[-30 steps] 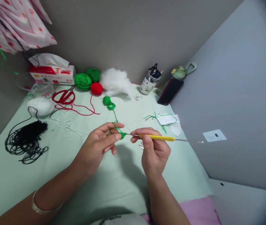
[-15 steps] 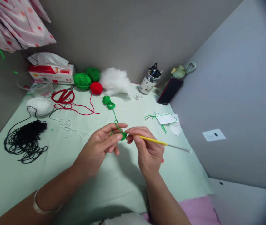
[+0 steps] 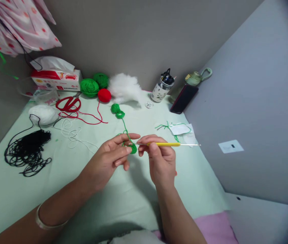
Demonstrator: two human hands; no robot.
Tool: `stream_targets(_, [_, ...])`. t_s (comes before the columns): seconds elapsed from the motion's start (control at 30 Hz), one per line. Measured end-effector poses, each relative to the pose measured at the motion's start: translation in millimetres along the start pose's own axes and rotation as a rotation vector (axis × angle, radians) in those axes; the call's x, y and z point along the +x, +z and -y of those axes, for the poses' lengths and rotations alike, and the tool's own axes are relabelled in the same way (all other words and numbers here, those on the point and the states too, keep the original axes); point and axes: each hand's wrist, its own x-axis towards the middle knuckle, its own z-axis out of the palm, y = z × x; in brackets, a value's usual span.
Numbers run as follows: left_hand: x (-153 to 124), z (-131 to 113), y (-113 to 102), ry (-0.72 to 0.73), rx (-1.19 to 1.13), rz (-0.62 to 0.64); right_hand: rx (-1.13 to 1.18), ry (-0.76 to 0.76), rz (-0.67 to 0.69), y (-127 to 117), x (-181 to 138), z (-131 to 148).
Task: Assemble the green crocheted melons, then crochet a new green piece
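Observation:
My left hand [image 3: 113, 152] pinches a small round green crochet piece [image 3: 133, 148] between thumb and fingers, its index finger stretched out above. Green yarn [image 3: 125, 126] runs over that hand from a small green ball [image 3: 115, 108] with a green ring-shaped bundle [image 3: 120, 114] beside it. In my right hand [image 3: 159, 152] is a yellow-handled crochet hook [image 3: 168, 144], held nearly level like a pencil. Its thin metal tip reaches left to the green piece and yarn; whether it passes through a stitch, I cannot tell.
On the left lie tangled black yarn [image 3: 33, 149], white yarn [image 3: 43, 114] and red-handled scissors [image 3: 69, 104]. Behind are a tissue box [image 3: 56, 80], green yarn balls [image 3: 89, 87], a red ball [image 3: 104, 95] and white stuffing [image 3: 125, 88]. A jar [image 3: 159, 91], phone [image 3: 184, 98] and bottle [image 3: 194, 78] stand right.
The crochet hook has swung from slanting down to the right to nearly level, its far end rising. My right hand has turned with it. The left hand keeps its pinch on the green piece.

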Motion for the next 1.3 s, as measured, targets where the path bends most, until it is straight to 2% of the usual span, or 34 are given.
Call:
stream_targets(0.1, [-0.5,3.1,1.6,0.046,0.080,-0.014,-0.026,-0.001,0.011,0.9,-1.3,-2.1])
stream_targets(0.23, [-0.5,2.8,2.2,0.041,0.085,-0.058,0.065,0.047,0.002,-2.1,-0.9,-3.3])
stream_targets(0.37, [-0.1,2.5,2.2,0.049,0.081,-0.061,0.098,0.053,0.006,-3.0,0.6,-3.5])
stream_targets(0.57, [-0.2,2.5,2.3,0.050,0.107,-0.064,0.006,0.049,0.044,-2.4,-0.1,-4.2])
stream_targets(1.13, [-0.7,0.0,2.7,0.032,0.106,-0.064,0.116,0.066,0.007,-1.6,1.4,-1.7])
stream_targets(1.3, [-2.6,-0.5,3.0,0.063,0.170,-0.104,-0.003,0.009,0.014,-2.9,0.0,3.3])
